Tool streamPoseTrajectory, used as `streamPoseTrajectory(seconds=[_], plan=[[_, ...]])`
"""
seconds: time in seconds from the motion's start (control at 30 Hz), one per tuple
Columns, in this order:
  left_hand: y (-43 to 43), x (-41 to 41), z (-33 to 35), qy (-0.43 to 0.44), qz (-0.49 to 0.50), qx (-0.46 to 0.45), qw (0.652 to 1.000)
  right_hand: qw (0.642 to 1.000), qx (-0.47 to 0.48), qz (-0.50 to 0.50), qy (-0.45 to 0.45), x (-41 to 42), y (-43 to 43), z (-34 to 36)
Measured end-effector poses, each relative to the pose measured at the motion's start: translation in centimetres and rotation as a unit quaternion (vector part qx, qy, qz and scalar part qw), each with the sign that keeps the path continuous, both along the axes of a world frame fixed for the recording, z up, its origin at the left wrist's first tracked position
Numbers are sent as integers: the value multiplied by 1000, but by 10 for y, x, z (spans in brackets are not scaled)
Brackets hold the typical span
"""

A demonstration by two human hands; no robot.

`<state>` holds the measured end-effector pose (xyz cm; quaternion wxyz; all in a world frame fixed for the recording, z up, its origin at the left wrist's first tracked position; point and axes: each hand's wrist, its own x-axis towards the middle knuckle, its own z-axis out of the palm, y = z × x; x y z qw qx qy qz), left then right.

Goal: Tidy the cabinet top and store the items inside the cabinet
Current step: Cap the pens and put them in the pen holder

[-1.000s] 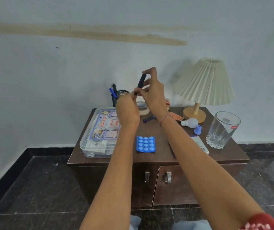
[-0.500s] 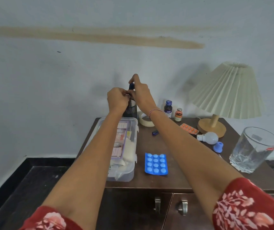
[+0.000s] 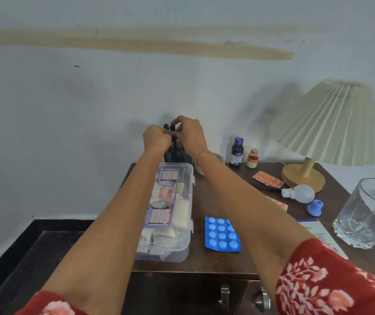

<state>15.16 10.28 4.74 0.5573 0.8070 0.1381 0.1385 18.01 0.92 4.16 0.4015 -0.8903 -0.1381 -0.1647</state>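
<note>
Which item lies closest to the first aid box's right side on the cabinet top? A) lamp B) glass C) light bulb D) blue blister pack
D: the blue blister pack lies flat right beside the first aid box, with only bare cabinet top between them.

The fingers (image 3: 183, 123) of my right hand (image 3: 191, 135) and left hand (image 3: 157, 138) close on a pen (image 3: 172, 128) just above the black mesh holder (image 3: 179, 154), which stands at the back of the dark wooden cabinet top (image 3: 204, 262). Below the fingers, toward me, lies the clear first aid box (image 3: 173, 201), with a blue blister pack (image 3: 222, 234) just beside its near right corner. Right of the fingers I see a tape roll (image 3: 199, 170), half hidden, then a dark bottle (image 3: 237, 152) and a small orange bottle (image 3: 253, 158). Farther right are an orange blister pack (image 3: 267, 179), the lamp base (image 3: 303, 178), a bulb (image 3: 300, 193), a blue cap (image 3: 314, 206), a glass (image 3: 370, 212) and a printed card (image 3: 320, 235).
</note>
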Motion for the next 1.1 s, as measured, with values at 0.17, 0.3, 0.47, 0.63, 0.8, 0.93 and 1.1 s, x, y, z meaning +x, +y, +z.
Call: streamPoseTrajectory(seconds=[0.17,0.3,0.47,0.63,0.8,0.93,1.1], plan=[[9,1,2,-20,12,-1,1000,996,-86,-20,-24,-2,9,-3],[8,-2,6,-42,18,8,999,992,-114,-46,-36,-6,5,-4],[-2,-10,6,-41,13,17,999,998,-58,-9,8,-20,-4,3],[-19,-25,12,-43,15,-5,999,999,29,-16,13,-42,-23,12],[-46,-50,13,-41,-9,-54,998,990,131,-37,23,-74,-62,11],[-76,-73,0,-42,-23,-130,990,988,137,-72,12,-96,-95,0],[-103,-87,-31,2,-31,-157,987,993,74,-65,60,-108,-121,-24]])
